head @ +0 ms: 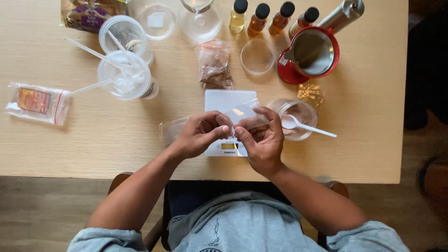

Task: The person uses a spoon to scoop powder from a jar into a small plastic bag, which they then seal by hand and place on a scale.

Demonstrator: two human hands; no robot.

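Seen from above at a light wooden table (93,140). Left hand (200,135) and right hand (261,142) raised together over a small white digital scale (219,100), both pinching a small clear plastic bag (240,113) between thumb and fingertips; bag held just above the scale's platform, stretched between the two hands. Right hand also gripping a white plastic spoon (303,125), handle pointing right, bowl lying over a clear cup (298,116) containing brownish powder, just right of the scale. Another limp clear bag (170,130) lying flat on the table just left of the left hand. Behind the scale: a sealed bag of brown powder (213,65), an empty clear round dish (256,57), and a red-rimmed metal pot (310,53) with a metal handle. Along the far edge: four small bottles (270,18) with black caps, holding yellow to amber liquid. To the left: two clear lidded cups (126,70) with white spoons standing in them, and a flat zip bag (39,102) with an orange packet inside, well apart from the hands. Grey sleeves visible at the bottom edge.
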